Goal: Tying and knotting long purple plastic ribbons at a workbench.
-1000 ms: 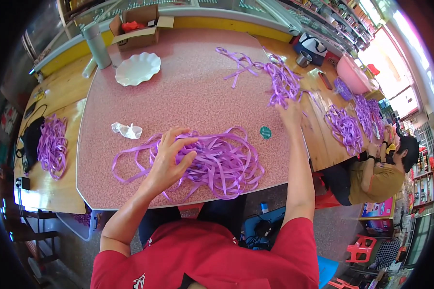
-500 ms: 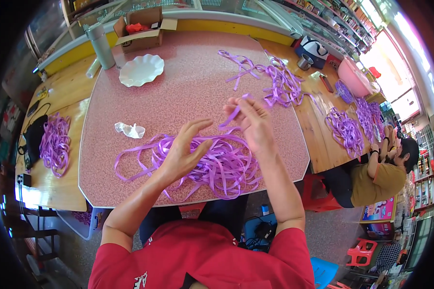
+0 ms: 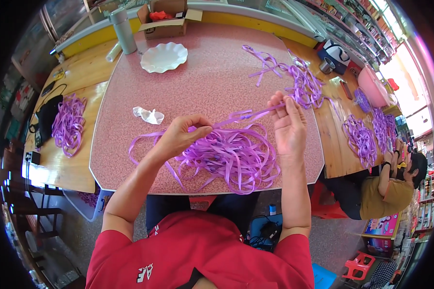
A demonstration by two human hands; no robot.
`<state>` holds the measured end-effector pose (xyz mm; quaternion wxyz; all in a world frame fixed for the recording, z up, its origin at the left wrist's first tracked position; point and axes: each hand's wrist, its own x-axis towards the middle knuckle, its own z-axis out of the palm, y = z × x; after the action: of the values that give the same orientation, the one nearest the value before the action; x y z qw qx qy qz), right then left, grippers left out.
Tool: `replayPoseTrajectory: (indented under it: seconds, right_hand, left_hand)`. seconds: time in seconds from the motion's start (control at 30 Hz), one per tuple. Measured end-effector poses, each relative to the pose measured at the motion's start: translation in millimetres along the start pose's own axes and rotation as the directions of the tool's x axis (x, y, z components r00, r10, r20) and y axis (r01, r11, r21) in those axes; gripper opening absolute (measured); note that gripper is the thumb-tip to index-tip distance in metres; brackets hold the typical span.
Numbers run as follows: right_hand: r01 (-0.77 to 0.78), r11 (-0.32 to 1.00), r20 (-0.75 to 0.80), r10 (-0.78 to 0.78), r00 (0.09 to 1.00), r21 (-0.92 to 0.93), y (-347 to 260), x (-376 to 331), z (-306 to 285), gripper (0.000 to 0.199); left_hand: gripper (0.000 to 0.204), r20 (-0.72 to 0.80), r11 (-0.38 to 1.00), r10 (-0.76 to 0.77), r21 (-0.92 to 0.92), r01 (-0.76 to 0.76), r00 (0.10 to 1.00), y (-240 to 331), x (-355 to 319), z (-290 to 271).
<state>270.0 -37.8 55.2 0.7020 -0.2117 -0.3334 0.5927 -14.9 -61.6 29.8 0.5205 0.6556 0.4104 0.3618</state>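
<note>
While both hands hover over the pink speckled worktop, I see a flat purple ribbon strip stretched taut between them. Its long axis runs from lower left to upper right, rising toward the far right corner. My left hand pinches the near end with fingers curled; my right hand grips the far end between thumb and fingertips, palm turned inward. Just below lies a loose tangled heap of purple ribbons near the worktop's front edge. A crumpled clear plastic wrapper sits to the left, a white scalloped plate well beyond.
</note>
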Motion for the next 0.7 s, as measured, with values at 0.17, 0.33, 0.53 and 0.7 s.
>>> replayPoseTrajectory:
  seconds: [0.17, 0.33, 0.53, 0.7]
  right_hand:
    - [0.217, 0.926, 0.001, -0.228, 0.974, -0.31, -19, 1, -8, 0.019]
    - [0.405, 0.599, 0.061, -0.51, 0.858, -0.69, -27, 7, -25, 0.018]
    - [0.369, -0.008, 0.293, -0.626, 0.723, -0.929, -26, 18, -51, 0.012]
    - [-0.045, -0.302, 0.008, -0.17, 0.985, -0.952, -20, 8, -18, 0.017]
  left_hand:
    - [0.022, 0.013, 1.0, -0.011, 0.01, 0.011, 1.0, -4, -12, -24]
    - [0.026, -0.085, 0.992, -0.078, -0.103, 0.069, 0.993, -13, -13, -44]
    - [0.025, -0.035, 0.975, -0.094, -0.205, 0.085, 0.995, -5, -7, -38]
    - [0.021, -0.056, 0.986, -0.103, -0.141, 0.094, 0.993, 0, -4, -32]
